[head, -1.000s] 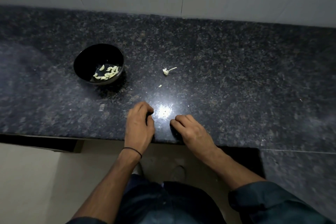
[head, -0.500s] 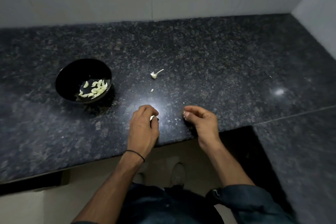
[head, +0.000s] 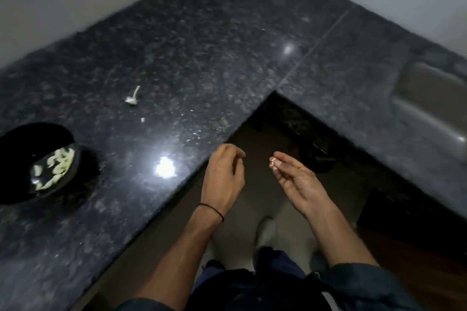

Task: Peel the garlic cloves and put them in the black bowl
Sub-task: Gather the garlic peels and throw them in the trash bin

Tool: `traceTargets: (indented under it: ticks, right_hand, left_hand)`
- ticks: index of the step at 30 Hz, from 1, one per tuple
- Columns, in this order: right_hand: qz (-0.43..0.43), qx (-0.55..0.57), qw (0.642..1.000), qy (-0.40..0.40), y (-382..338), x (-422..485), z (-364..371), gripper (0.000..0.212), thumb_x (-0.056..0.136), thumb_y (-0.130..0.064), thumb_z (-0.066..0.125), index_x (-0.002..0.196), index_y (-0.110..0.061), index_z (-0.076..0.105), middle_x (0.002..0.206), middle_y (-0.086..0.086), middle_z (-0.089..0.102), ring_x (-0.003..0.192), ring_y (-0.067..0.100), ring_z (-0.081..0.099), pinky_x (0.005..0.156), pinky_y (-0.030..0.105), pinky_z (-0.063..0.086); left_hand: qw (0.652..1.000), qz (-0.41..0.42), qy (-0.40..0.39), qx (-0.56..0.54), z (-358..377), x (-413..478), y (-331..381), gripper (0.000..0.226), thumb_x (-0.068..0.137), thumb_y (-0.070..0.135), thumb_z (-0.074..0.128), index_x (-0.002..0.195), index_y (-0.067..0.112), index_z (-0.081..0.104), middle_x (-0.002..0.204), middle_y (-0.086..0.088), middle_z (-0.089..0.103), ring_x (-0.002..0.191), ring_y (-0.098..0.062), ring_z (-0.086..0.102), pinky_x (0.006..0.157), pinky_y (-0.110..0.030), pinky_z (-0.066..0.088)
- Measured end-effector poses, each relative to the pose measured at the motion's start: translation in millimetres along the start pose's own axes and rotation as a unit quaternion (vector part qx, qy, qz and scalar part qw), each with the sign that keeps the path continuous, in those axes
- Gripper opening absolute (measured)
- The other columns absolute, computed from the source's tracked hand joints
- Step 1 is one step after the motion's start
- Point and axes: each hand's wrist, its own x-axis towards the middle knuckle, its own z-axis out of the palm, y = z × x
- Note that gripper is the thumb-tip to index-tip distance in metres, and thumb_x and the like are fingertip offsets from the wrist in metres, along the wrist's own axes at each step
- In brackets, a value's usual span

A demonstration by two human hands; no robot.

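Note:
The black bowl stands at the far left of the dark granite counter and holds several peeled garlic cloves. Both hands are off the counter's front edge, over the floor. My left hand has its fingers curled inward; what is inside them is hidden. My right hand is turned palm up, and its fingertips pinch a small pinkish scrap of garlic skin. No unpeeled clove is in sight.
A bare garlic stem with its root end and a small white scrap lie on the counter behind the bowl. The counter turns an inner corner to the right, where a steel sink is set in. My shoes show on the floor below.
The view has swung right, so the bowl now sits at the left edge. Both hands came off the counter top toward me; the right hand turned palm up with a scrap of skin.

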Motion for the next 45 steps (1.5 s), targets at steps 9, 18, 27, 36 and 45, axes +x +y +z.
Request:
traceTargets:
  ticks: [9,18,27,36,45]
  right_hand:
    - [-0.036,0.116,0.978,0.168,4.9,-67.2,-222.0,0.021,0.090,0.012,0.058,0.103,-0.001,0.069,0.090,0.011,0.072,0.083,0.014,0.072,0.073,0.017,0.059]
    - [-0.006,0.103,0.948,0.300,71.8,-95.0,-479.3,0.022,0.090,0.017,0.056,0.105,0.004,0.067,0.094,0.011,0.070,0.086,0.015,0.068,0.078,0.018,0.058]
    - [-0.009,0.030,0.945,0.326,231.4,9.7,-685.7,0.021,0.088,0.004,0.060,0.104,0.004,0.074,0.088,0.005,0.078,0.071,0.006,0.072,0.071,0.015,0.056]
    - [-0.080,-0.249,0.855,0.448,325.6,134.9,-755.0,0.023,0.081,0.013,0.054,0.083,-0.001,0.073,0.073,0.002,0.064,0.074,0.021,0.062,0.073,0.029,0.053]
    - [-0.044,-0.438,0.801,0.407,327.7,140.9,-747.9,0.028,0.081,0.000,0.053,0.100,-0.004,0.073,0.109,0.020,0.064,0.106,0.037,0.058,0.099,0.045,0.047]
  left_hand:
    - [0.958,0.092,-0.270,0.021,129.5,-62.7,81.6,0.012,0.092,0.007,0.055,0.097,0.015,0.064,0.102,0.001,0.058,0.094,-0.016,0.056,0.085,-0.032,0.048]
    - [0.876,0.092,-0.471,0.046,314.7,-176.4,103.8,0.020,0.091,0.002,0.055,0.097,0.014,0.068,0.101,0.003,0.061,0.088,-0.011,0.059,0.073,-0.008,0.040]
    - [0.781,0.101,-0.612,0.077,527.0,-291.3,-1.7,0.019,0.089,0.002,0.059,0.095,0.016,0.071,0.100,0.007,0.065,0.084,-0.011,0.061,0.067,-0.004,0.040]
    - [0.805,0.113,-0.579,0.061,663.1,-323.7,-94.7,0.014,0.085,-0.015,0.059,0.096,-0.008,0.064,0.090,0.007,0.056,0.078,0.013,0.057,0.072,0.000,0.039]
    - [0.806,0.079,-0.586,0.024,669.2,-323.2,-89.9,0.023,0.083,-0.022,0.053,0.092,-0.003,0.062,0.092,0.008,0.057,0.076,0.014,0.057,0.068,-0.003,0.041]
